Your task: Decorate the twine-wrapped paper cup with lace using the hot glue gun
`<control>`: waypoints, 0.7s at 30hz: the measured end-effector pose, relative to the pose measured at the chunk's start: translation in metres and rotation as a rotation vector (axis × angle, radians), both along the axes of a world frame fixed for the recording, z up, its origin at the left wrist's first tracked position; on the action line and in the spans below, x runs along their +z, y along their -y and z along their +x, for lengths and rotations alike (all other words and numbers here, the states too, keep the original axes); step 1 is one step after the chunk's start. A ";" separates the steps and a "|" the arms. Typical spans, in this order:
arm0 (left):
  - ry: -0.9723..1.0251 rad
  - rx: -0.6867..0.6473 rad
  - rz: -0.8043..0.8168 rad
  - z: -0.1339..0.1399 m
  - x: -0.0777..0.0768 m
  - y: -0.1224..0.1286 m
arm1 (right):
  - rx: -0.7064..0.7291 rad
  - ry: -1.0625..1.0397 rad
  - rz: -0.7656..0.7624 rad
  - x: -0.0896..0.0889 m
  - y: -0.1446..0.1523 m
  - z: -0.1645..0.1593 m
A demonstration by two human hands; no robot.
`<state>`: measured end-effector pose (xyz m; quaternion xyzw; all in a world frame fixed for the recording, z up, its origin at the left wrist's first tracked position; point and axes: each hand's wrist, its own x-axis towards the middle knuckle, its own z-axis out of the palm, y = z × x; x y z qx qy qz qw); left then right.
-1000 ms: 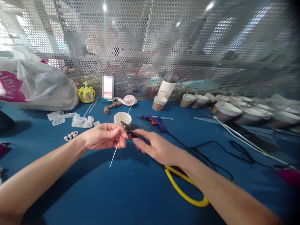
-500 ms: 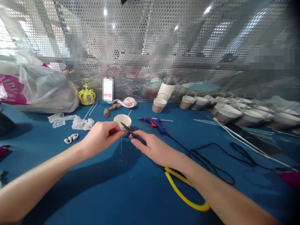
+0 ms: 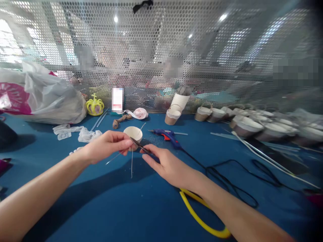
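Observation:
My left hand [image 3: 109, 146] is closed, pinching a thin white strand [image 3: 132, 164] that hangs below the fingertips. Another pale end sticks out lower left. Between the fingers of my right hand [image 3: 168, 164] are dark, pointed scissors [image 3: 141, 146], their handles mostly hidden by the hand. Their tip touches or nearly touches the left fingertips. Just behind both hands stands a small white-lined paper cup [image 3: 133, 132], partly covered, with a thin strand crossing its rim. Under my right wrist, a yellow loop [image 3: 195, 211] shows; whether it joins the scissors, I cannot tell.
A blue glue gun [image 3: 166, 135] lies behind my right hand, its black cord [image 3: 227, 164] coiled rightward. Several lined cups [image 3: 248, 124] crowd the right. At the back are twine [image 3: 121, 120], pink ribbon [image 3: 140, 113], a yellow crown [image 3: 95, 106] and a plastic bag [image 3: 50, 97].
The view has shifted slightly, so things sit lower. My left fingers have turned a little at the scissors' tip, and a second pale strand end now shows below them.

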<state>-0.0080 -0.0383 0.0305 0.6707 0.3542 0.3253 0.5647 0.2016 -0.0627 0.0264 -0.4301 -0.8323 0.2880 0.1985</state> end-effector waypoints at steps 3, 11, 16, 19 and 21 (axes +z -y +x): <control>0.181 -0.148 -0.203 -0.004 -0.005 -0.006 | 0.015 -0.045 0.055 0.000 0.000 0.000; 0.484 -0.339 -0.382 0.012 -0.030 0.001 | 0.098 -0.091 0.090 -0.003 0.002 0.000; -0.055 0.069 0.142 0.015 -0.012 0.010 | -0.046 0.031 0.142 -0.010 0.001 -0.001; -0.486 0.347 0.613 0.014 0.000 0.016 | -0.116 0.141 0.139 -0.012 -0.001 -0.002; -0.543 0.358 0.679 0.012 0.004 0.016 | -0.104 0.133 0.134 -0.011 -0.001 -0.003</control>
